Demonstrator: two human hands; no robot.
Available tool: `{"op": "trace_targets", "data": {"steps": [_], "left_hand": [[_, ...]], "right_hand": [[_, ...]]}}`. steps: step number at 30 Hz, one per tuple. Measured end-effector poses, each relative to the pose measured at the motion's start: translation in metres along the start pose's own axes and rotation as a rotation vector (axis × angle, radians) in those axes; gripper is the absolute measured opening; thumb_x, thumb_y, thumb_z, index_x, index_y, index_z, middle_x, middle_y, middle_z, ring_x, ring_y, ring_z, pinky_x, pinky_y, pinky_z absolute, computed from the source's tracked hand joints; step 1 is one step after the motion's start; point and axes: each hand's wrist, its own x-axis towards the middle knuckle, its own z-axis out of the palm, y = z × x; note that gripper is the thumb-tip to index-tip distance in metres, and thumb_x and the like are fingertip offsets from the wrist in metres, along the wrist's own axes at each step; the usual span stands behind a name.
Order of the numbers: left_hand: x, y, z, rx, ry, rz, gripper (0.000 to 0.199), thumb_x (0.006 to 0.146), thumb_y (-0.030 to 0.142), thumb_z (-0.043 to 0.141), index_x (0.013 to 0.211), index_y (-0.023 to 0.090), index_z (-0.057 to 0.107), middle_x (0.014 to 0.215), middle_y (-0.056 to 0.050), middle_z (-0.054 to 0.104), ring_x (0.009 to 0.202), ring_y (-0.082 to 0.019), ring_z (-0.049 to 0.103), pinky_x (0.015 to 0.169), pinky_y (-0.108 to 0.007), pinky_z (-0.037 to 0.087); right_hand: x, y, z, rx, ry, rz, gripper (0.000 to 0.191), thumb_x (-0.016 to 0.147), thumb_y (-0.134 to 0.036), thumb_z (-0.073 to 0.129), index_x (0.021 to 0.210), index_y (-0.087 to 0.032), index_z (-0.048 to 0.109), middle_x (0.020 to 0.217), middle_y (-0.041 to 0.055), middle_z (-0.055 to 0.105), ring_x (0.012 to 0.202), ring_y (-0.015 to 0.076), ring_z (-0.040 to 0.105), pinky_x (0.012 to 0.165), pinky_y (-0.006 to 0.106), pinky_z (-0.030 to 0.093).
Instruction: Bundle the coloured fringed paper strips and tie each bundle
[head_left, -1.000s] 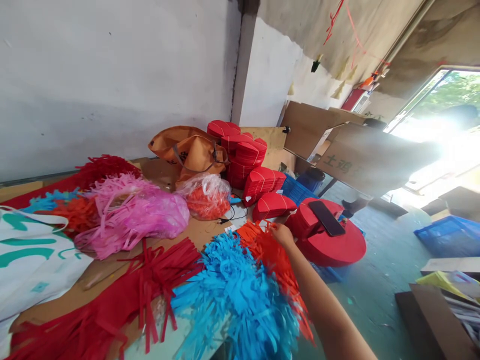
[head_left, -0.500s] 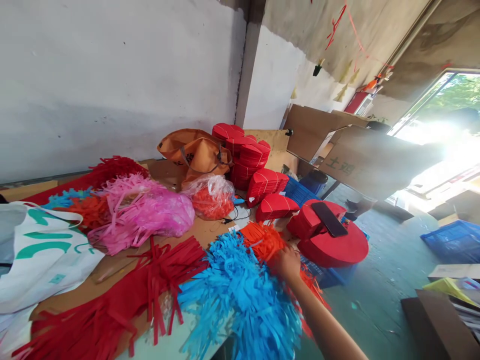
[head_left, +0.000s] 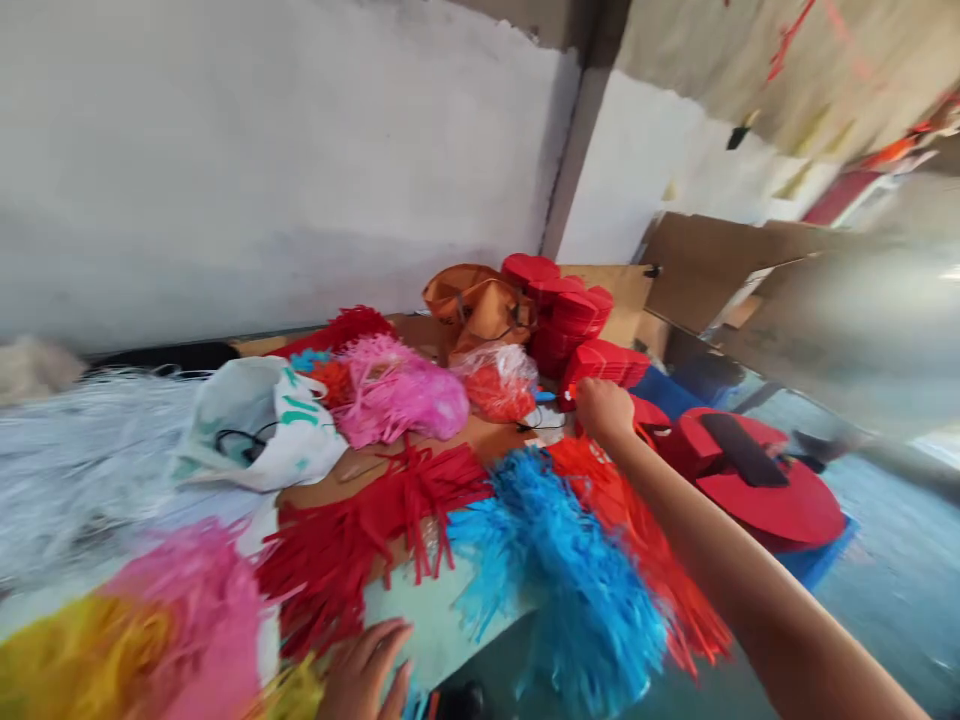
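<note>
Orange-red paper fringe (head_left: 637, 520) is what our right hand (head_left: 604, 410) is at rn, stretched far out over the table (head_left: 435, 640) to the fringe's far end, right by the stacked red bundles (head_left: 600, 365). Knuckles face us and the frame's blurry, so we can't tell if that grip is clenched on a strip or just resting on it. Left hand (head_left: 364, 675) is down at the near edge, fingers spread loose, holding nothing, just beside the yellow fringe (head_left: 82, 650) and pink fringe (head_left: 202, 610).

Blue fringe (head_left: 562, 570) lies right under our forearm and hangs off the table edge w/ the orange-red stuff. Dark red fringe (head_left: 360, 530) sits just left of it.

What could go wrong imo: the arm drags across the blue pile and sweeps it off the edge, since it's half over already. Thin paper strips also tear or tangle easily if tugged from one end. Phone (head_left: 742, 450) on the red disc (head_left: 780, 500) is near the elbow's path too, a bump could knock it off.
</note>
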Motion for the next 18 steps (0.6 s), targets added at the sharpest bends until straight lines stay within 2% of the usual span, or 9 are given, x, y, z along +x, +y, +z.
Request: {"op": "trace_targets", "data": {"steps": [3, 5, 6, 7, 9, 12, 14, 16, 18], "left_hand": [[0.027, 0.037, 0.005, 0.233, 0.287, -0.071, 0.041, 0.093, 0.032, 0.054, 0.132, 0.017, 0.053, 0.124, -0.015, 0.068, 0.113, -0.026, 0.065, 0.091, -0.04, 0.054], [0.041, 0.051, 0.009, 0.26, 0.401, -0.114, 0.05, 0.093, 0.027, 0.054, 0.14, 0.013, 0.042, 0.129, -0.019, 0.063, 0.125, -0.028, 0.056, 0.108, -0.049, 0.041], [0.045, 0.05, 0.009, 0.254, 0.388, -0.116, 0.05, 0.095, 0.027, 0.049, 0.142, 0.014, 0.039, 0.127, -0.017, 0.065, 0.122, -0.027, 0.058, 0.114, -0.053, 0.031], [0.045, 0.045, 0.008, 0.224, 0.346, -0.155, 0.048, 0.096, 0.026, 0.048, 0.142, 0.018, 0.04, 0.12, -0.013, 0.069, 0.113, -0.025, 0.063, 0.117, -0.055, 0.025], [0.035, 0.021, -0.002, 0.167, 0.215, -0.271, 0.043, 0.092, 0.022, 0.052, 0.134, 0.025, 0.05, 0.1, -0.003, 0.074, 0.095, -0.021, 0.068, 0.116, -0.056, 0.024], [-0.002, -0.019, -0.027, 0.176, 0.026, -0.473, 0.029, 0.085, 0.017, 0.058, 0.107, 0.033, 0.068, 0.089, 0.003, 0.075, 0.092, -0.021, 0.067, 0.115, -0.058, 0.03], [-0.027, -0.034, -0.039, 0.237, 0.01, -0.599, 0.028, 0.084, 0.017, 0.06, 0.106, 0.031, 0.07, 0.106, -0.001, 0.075, 0.107, -0.026, 0.065, 0.113, -0.061, 0.033], [-0.044, -0.037, -0.038, 0.292, 0.049, -0.649, 0.041, 0.083, 0.021, 0.062, 0.123, 0.025, 0.064, 0.131, -0.01, 0.066, 0.125, -0.033, 0.057, 0.109, -0.063, 0.039], [-0.049, -0.036, -0.025, 0.253, -0.037, -0.484, 0.043, 0.088, 0.024, 0.056, 0.131, 0.031, 0.058, 0.134, -0.01, 0.064, 0.129, -0.033, 0.055, 0.105, -0.064, 0.045]], "right_hand": [[-0.07, -0.108, 0.01, 0.088, -0.101, -0.403, 0.016, 0.088, -0.012, 0.056, 0.094, -0.014, 0.07, 0.089, 0.0134, 0.07, 0.087, 0.0226, 0.064, 0.074, 0.031, 0.043], [-0.131, -0.163, 0.029, 0.149, -0.159, -0.666, 0.008, 0.082, -0.012, 0.066, 0.083, -0.019, 0.07, 0.08, 0.0067, 0.07, 0.082, 0.021, 0.064, 0.066, 0.027, 0.042], [-0.158, -0.181, 0.039, 0.16, -0.139, -0.825, 0.009, 0.081, -0.011, 0.066, 0.081, -0.019, 0.069, 0.077, 0.0057, 0.07, 0.077, 0.0204, 0.063, 0.06, 0.026, 0.039], [-0.182, -0.192, 0.05, 0.17, -0.084, -0.897, 0.011, 0.08, -0.008, 0.066, 0.079, -0.019, 0.068, 0.074, 0.0044, 0.069, 0.07, 0.0189, 0.062, 0.055, 0.026, 0.036], [-0.212, -0.2, 0.073, 0.26, 0.054, -0.957, 0.017, 0.079, -0.004, 0.064, 0.077, -0.02, 0.066, 0.068, 0.0014, 0.066, 0.064, 0.0168, 0.059, 0.054, 0.026, 0.034], [-0.226, -0.196, 0.105, 0.395, 0.146, -1.016, 0.021, 0.083, -0.004, 0.057, 0.085, -0.024, 0.065, 0.077, 0.0003, 0.067, 0.071, 0.0164, 0.061, 0.06, 0.026, 0.038], [-0.229, -0.198, 0.124, 0.414, 0.173, -1.021, 0.024, 0.085, -0.005, 0.052, 0.09, -0.025, 0.065, 0.079, 0.0011, 0.067, 0.072, 0.0168, 0.061, 0.064, 0.027, 0.041], [-0.232, -0.207, 0.14, 0.41, 0.206, -1.037, 0.028, 0.084, -0.005, 0.05, 0.094, -0.027, 0.065, 0.081, 0.0015, 0.068, 0.077, 0.0182, 0.064, 0.067, 0.028, 0.044], [-0.235, -0.218, 0.149, 0.421, 0.212, -1.116, 0.027, 0.081, -0.006, 0.053, 0.092, -0.028, 0.064, 0.081, 0.0012, 0.07, 0.079, 0.0184, 0.066, 0.067, 0.028, 0.047]]}}
